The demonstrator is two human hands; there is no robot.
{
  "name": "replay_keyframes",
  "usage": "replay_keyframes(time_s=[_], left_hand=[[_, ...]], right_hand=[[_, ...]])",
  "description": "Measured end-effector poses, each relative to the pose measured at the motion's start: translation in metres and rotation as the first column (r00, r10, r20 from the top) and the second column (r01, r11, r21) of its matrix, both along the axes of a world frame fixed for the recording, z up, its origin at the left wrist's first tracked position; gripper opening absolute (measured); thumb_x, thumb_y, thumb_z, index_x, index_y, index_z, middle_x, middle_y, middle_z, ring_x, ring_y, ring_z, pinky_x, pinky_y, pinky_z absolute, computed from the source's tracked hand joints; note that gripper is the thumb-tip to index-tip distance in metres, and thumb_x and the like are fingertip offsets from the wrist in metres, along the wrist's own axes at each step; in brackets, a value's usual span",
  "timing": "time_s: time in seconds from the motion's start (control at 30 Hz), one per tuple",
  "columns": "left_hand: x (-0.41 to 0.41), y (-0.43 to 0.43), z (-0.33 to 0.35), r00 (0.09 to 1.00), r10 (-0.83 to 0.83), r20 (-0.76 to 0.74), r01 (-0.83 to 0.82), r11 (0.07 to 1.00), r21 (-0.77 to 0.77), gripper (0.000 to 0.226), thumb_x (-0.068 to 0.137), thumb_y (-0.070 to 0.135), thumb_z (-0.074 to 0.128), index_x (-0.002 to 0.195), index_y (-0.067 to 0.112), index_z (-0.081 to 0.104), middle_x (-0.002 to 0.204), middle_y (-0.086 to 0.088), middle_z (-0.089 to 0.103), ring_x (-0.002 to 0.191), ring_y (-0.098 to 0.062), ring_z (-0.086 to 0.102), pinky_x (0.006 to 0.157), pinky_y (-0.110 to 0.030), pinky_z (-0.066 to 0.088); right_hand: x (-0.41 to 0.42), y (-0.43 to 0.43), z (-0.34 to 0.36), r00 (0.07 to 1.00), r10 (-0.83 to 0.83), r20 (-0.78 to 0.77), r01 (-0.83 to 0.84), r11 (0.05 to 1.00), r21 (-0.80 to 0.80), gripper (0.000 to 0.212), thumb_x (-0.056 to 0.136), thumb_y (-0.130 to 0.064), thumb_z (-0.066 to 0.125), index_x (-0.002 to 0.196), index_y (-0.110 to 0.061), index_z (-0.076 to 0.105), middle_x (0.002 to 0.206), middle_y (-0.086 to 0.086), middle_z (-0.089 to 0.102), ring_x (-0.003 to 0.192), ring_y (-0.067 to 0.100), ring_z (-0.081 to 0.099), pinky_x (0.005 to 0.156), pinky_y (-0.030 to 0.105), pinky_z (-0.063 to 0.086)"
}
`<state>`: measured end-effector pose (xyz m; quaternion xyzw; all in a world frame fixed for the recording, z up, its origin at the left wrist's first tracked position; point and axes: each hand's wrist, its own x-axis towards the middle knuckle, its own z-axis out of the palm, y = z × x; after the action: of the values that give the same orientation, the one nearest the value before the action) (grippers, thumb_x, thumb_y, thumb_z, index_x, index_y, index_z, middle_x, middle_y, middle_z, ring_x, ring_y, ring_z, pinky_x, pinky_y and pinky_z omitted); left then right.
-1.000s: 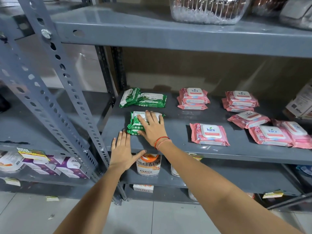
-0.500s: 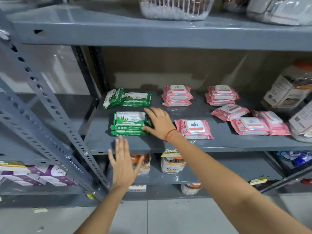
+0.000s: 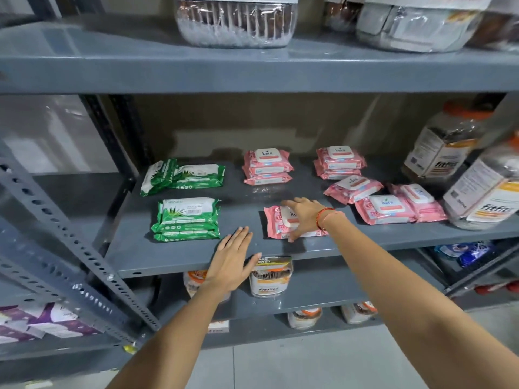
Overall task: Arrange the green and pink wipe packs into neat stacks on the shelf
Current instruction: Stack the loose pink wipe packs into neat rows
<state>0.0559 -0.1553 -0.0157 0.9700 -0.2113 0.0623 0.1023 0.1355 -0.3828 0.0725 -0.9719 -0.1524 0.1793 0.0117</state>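
Note:
On the grey shelf [image 3: 168, 256], a neat stack of green wipe packs [image 3: 186, 220] sits at the front left. Two more green packs [image 3: 182, 179] lie askew behind it. Two pink stacks stand at the back, one in the middle [image 3: 268, 165] and one further right [image 3: 338, 162]. Three loose pink packs [image 3: 384, 209] lie overlapping at the right. My right hand [image 3: 304, 217] is clasped over a single pink pack [image 3: 273, 224] at the front middle, fingers on its far edge, thumb on its near edge. My left hand [image 3: 233, 259] is flat and open over the shelf's front edge, holding nothing.
Large labelled jars [image 3: 488, 197] crowd the shelf's right end. A perforated slanted upright [image 3: 70, 242] stands at the left. The shelf above [image 3: 252, 68] hangs low with clear containers on it. More jars [image 3: 269, 279] sit on the shelf below.
My right hand left the green stack and moved right onto the single pink pack. My left hand slid right along the shelf's front edge. The view swung right.

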Motion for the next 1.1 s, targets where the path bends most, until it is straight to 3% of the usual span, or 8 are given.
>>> replay_keyframes(time_s=[0.2, 0.33, 0.5, 0.6, 0.7, 0.87, 0.97, 1.1], left_hand=[[-0.003, -0.002, -0.002, 1.000, 0.018, 0.008, -0.018, 0.998, 0.067, 0.079, 0.094, 0.060, 0.005, 0.138, 0.005, 0.040, 0.144, -0.010, 0.041, 0.135, -0.022, 0.034, 0.110, -0.042, 0.017], [-0.003, -0.002, -0.003, 0.999, 0.032, -0.004, -0.031, 0.994, 0.101, 0.075, 0.095, 0.058, 0.010, 0.136, 0.004, 0.043, 0.142, -0.011, 0.043, 0.133, -0.023, 0.038, 0.108, -0.044, 0.023], [-0.003, -0.003, -0.006, 0.999, 0.037, 0.011, -0.038, 0.993, 0.112, 0.073, 0.096, 0.056, 0.011, 0.138, 0.005, 0.039, 0.144, -0.010, 0.042, 0.134, -0.022, 0.036, 0.109, -0.044, 0.026], [-0.004, -0.004, -0.006, 0.999, 0.049, 0.022, -0.051, 0.992, 0.115, 0.072, 0.096, 0.056, 0.011, 0.138, 0.006, 0.041, 0.143, -0.010, 0.043, 0.133, -0.023, 0.038, 0.109, -0.043, 0.026], [-0.004, -0.005, -0.006, 0.998, 0.057, 0.030, -0.060, 0.992, 0.108, 0.071, 0.096, 0.056, 0.012, 0.138, 0.006, 0.041, 0.143, -0.009, 0.043, 0.133, -0.022, 0.038, 0.109, -0.040, 0.026], [-0.005, -0.006, -0.003, 0.998, 0.054, 0.039, -0.058, 0.994, 0.097, 0.072, 0.096, 0.055, 0.013, 0.135, 0.005, 0.045, 0.140, -0.011, 0.046, 0.130, -0.024, 0.042, 0.107, -0.043, 0.029], [-0.004, -0.006, -0.006, 0.998, 0.049, 0.046, -0.054, 0.992, 0.112, 0.070, 0.096, 0.055, 0.016, 0.136, 0.004, 0.044, 0.141, -0.011, 0.045, 0.130, -0.024, 0.042, 0.108, -0.040, 0.030], [-0.001, -0.005, -0.011, 0.997, 0.053, 0.050, -0.059, 0.989, 0.134, 0.070, 0.095, 0.055, 0.017, 0.137, 0.004, 0.043, 0.142, -0.011, 0.044, 0.130, -0.025, 0.042, 0.108, -0.040, 0.030]], right_hand=[[0.011, 0.003, 0.000, 0.996, 0.031, 0.087, -0.033, 0.999, 0.015, 0.100, 0.065, -0.047, 0.080, 0.146, -0.020, 0.028, 0.146, 0.010, 0.039, 0.134, 0.030, 0.037, 0.110, 0.045, 0.032], [0.021, 0.014, -0.002, 0.994, 0.059, 0.093, -0.063, 0.998, 0.031, 0.101, 0.063, -0.047, 0.080, 0.145, -0.019, 0.029, 0.144, 0.009, 0.042, 0.129, 0.030, 0.043, 0.106, 0.044, 0.036], [0.025, 0.018, -0.004, 0.996, 0.081, 0.047, -0.083, 0.996, 0.039, 0.103, 0.065, -0.050, 0.079, 0.147, -0.021, 0.024, 0.150, 0.009, 0.033, 0.136, 0.031, 0.035, 0.110, 0.045, 0.031], [0.025, 0.010, 0.004, 0.998, 0.059, 0.026, -0.062, 0.988, 0.142, 0.104, 0.068, -0.055, 0.076, 0.149, -0.020, 0.020, 0.155, 0.009, 0.027, 0.140, 0.030, 0.028, 0.114, 0.046, 0.028], [0.030, -0.013, 0.018, 0.995, -0.012, 0.095, -0.012, 0.970, 0.243, 0.090, 0.076, -0.054, 0.070, 0.147, -0.020, 0.027, 0.152, 0.010, 0.032, 0.137, 0.030, 0.033, 0.111, 0.044, 0.033], [0.048, -0.073, 0.026, 0.929, -0.270, 0.255, 0.212, 0.949, 0.233, 0.074, 0.081, -0.055, 0.064, 0.142, -0.020, 0.038, 0.149, 0.013, 0.035, 0.135, 0.033, 0.033, 0.109, 0.045, 0.034], [0.052, -0.097, 0.018, 0.867, -0.413, 0.280, 0.408, 0.910, 0.077, 0.084, 0.077, -0.062, 0.062, 0.142, -0.017, 0.035, 0.146, 0.013, 0.035, 0.135, 0.035, 0.031, 0.110, 0.049, 0.032], [0.057, -0.119, 0.006, 0.840, -0.496, 0.218, 0.514, 0.857, -0.030, 0.109, 0.066, -0.073, 0.064, 0.149, -0.021, 0.016, 0.158, 0.013, 0.009, 0.145, 0.035, 0.006, 0.117, 0.050, 0.009]])
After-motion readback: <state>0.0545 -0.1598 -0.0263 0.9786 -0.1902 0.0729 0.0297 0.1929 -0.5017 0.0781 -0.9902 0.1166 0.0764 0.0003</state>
